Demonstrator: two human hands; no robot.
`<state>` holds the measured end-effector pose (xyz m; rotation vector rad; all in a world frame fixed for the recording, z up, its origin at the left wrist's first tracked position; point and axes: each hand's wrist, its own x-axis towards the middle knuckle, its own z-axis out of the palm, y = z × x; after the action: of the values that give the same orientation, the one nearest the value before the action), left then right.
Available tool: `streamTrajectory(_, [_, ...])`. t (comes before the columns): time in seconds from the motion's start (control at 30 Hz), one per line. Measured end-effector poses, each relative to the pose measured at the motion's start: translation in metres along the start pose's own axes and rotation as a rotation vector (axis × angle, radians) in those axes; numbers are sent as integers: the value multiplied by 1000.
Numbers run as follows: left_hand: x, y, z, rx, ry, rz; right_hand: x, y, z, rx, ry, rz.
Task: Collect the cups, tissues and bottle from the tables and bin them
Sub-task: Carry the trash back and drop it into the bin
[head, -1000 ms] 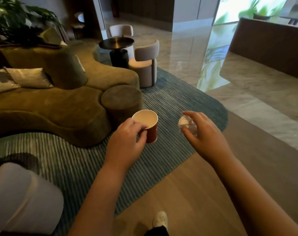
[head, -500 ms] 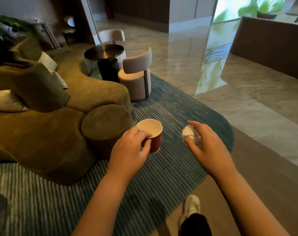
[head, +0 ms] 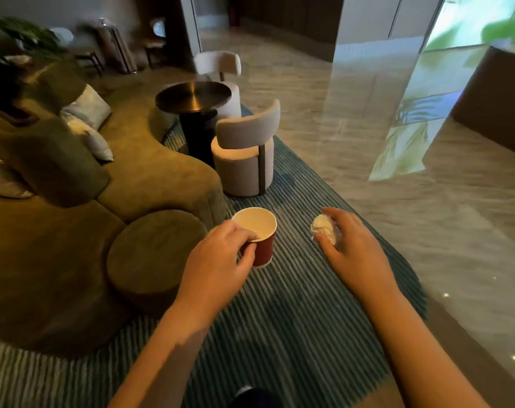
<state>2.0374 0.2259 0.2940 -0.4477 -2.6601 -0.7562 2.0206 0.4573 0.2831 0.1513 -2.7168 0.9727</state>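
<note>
My left hand [head: 218, 260] grips a red paper cup [head: 260, 237] by its rim and side; the cup is upright with a pale inside that looks empty. To its right, my right hand [head: 353, 245] holds a crumpled white tissue [head: 323, 226] in curled fingers. Both hands are held out in front of me above a blue striped rug [head: 279, 319]. No bottle or bin is in view.
An olive curved sofa [head: 150, 169] with a round pouf [head: 153, 248] lies to the left. Ahead stand a dark round side table [head: 193, 97] and two pale armchairs, the nearer one [head: 246, 154]. Glossy stone floor [head: 426, 216] stretches to the right.
I have walked forward onto the rug: the sofa, pouf and chairs have come closer. Both hands keep the same hold on the cup and the tissue.
</note>
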Motion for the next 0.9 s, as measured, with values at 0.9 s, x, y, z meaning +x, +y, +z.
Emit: streamTrajectory(0.9, [657, -121, 275, 58, 116, -96, 677, 276, 21, 59, -46, -45])
